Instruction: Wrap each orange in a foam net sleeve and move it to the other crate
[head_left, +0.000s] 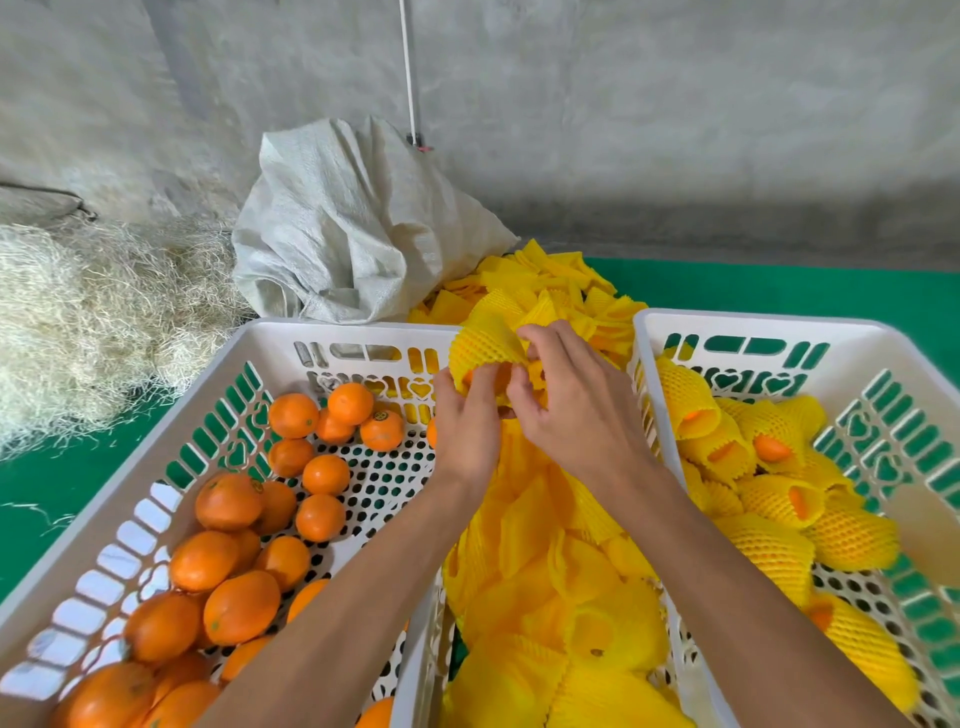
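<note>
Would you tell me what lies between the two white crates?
In the head view, loose yellow foam net sleeves fill the gap between the left crate and right crate.

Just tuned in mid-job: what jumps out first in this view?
The bright yellow heap of foam net sleeves fills the gap between the two white crates. Above it, the left hand and right hand together work a sleeve around an orange. Bare oranges fill the left crate, and wrapped ones lie in the right crate.
</note>
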